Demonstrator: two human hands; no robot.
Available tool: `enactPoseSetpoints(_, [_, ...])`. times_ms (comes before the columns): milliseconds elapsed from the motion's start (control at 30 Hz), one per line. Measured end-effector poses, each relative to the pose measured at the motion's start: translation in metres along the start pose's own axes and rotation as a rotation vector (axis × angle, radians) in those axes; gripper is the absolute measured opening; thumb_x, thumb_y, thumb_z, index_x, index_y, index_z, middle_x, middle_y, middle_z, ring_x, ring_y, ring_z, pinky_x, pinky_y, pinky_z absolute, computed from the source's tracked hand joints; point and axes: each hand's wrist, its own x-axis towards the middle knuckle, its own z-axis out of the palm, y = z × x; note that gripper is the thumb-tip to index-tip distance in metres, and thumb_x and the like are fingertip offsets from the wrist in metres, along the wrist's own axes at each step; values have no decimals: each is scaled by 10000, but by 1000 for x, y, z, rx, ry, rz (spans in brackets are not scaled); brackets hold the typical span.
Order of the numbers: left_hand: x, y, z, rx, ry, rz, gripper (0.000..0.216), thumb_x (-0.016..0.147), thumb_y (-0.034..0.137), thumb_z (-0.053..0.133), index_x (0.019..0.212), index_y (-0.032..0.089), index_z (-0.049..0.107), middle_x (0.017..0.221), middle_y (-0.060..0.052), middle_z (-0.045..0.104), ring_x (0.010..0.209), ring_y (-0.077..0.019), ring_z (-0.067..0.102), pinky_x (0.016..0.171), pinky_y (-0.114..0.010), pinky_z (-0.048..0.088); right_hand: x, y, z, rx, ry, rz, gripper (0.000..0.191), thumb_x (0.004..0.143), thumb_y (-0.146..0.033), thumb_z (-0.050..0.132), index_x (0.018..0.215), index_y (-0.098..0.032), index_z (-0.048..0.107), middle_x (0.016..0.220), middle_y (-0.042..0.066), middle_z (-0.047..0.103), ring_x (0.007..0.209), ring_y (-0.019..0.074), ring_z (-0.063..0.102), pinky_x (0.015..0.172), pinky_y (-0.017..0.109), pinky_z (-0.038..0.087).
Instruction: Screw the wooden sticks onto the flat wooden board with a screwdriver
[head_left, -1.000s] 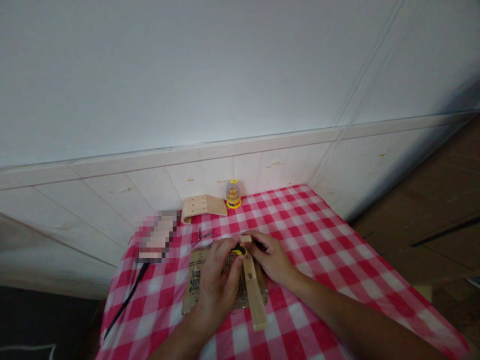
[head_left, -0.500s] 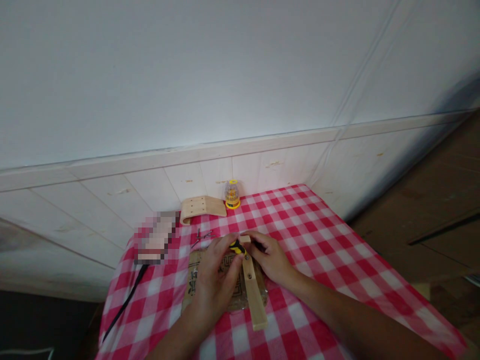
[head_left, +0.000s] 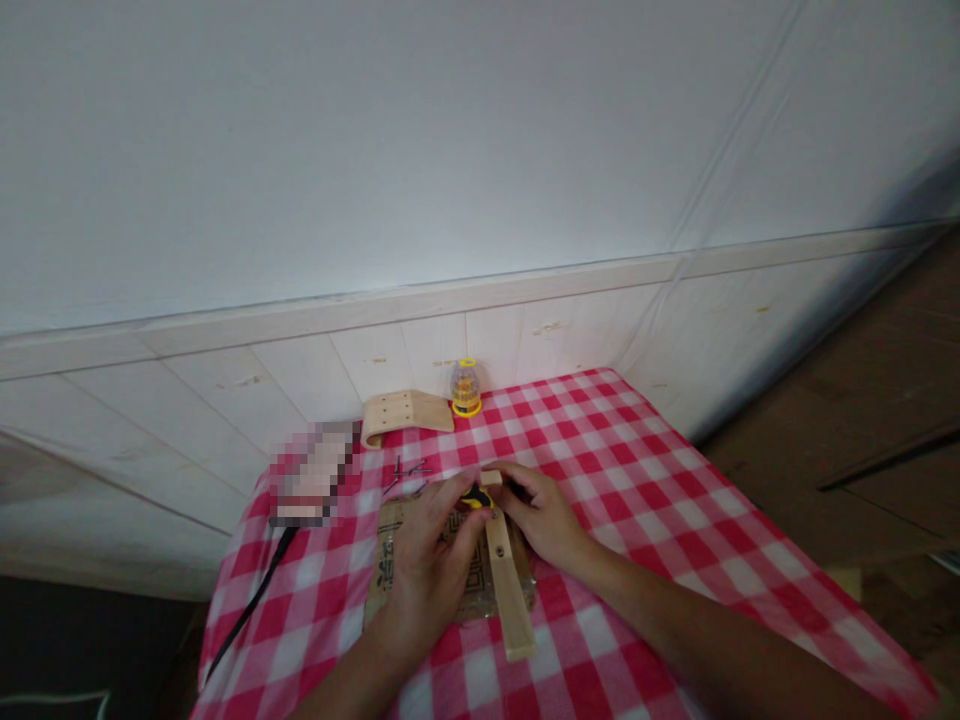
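Observation:
My left hand [head_left: 431,545] is closed, thumb and fingers pinching a small yellow-and-black screwdriver [head_left: 478,497]. The tool meets the upper face of a pale wooden bar [head_left: 511,605] near its far end; the tip is hidden. Farther down the bar, a dark round hole or fastener shows. My right hand [head_left: 553,520] grips the bar's far end from the right side, some of its fingers out of sight. Under the bar and my left hand lies a flat brown cardboard piece [head_left: 386,540] with black printing and a shiny clear layer at its edges.
Several dark screws [head_left: 409,470] lie beyond my left hand. A curved wooden piece [head_left: 409,412] with holes and a clear case with yellow trim [head_left: 466,390] stand by the wall. A blurred-out device [head_left: 315,475] with a black cable lies left on the checked tablecloth [head_left: 637,470].
The screwdriver handle has turned slightly between my left fingers. My right hand and the bar stay in place.

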Motion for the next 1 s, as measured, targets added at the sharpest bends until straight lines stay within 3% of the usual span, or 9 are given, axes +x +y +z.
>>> enactPoseSetpoints(200, [0,1,-1,-49,-81,48,372,983,140,600,1337,254,597,1091,-40,780,940,-169,749,801,-270,612,0,-1,0,-4,23,-17,191,934,-263,609,1056,-213,747,990,50,789,909,216,729,821,333,556])
enactPoseSetpoints(567, [-13,-5,4,-52,-91,-75,423,972,162,598,1384,261,581,1237,-62,755,1093,-214,740,902,-342,624,-1,-4,0,-4,11,-6,174,944,-260,620,1045,-221,755,986,45,787,926,220,729,838,340,558])
enactPoseSetpoints(833, [-12,-11,11,-79,-31,-247,395,932,278,690,1315,239,604,1100,-62,772,892,-198,759,795,-341,636,0,-2,-1,7,9,-15,186,935,-250,636,1071,-229,761,1031,45,790,968,220,728,869,340,552])
enactPoseSetpoints(1000, [-5,-4,8,-45,12,-154,301,940,230,667,1239,240,633,1009,-40,778,806,-177,752,723,-305,627,-1,-1,0,11,8,-26,194,950,-290,635,1083,-224,760,1031,50,790,959,217,727,864,340,558])
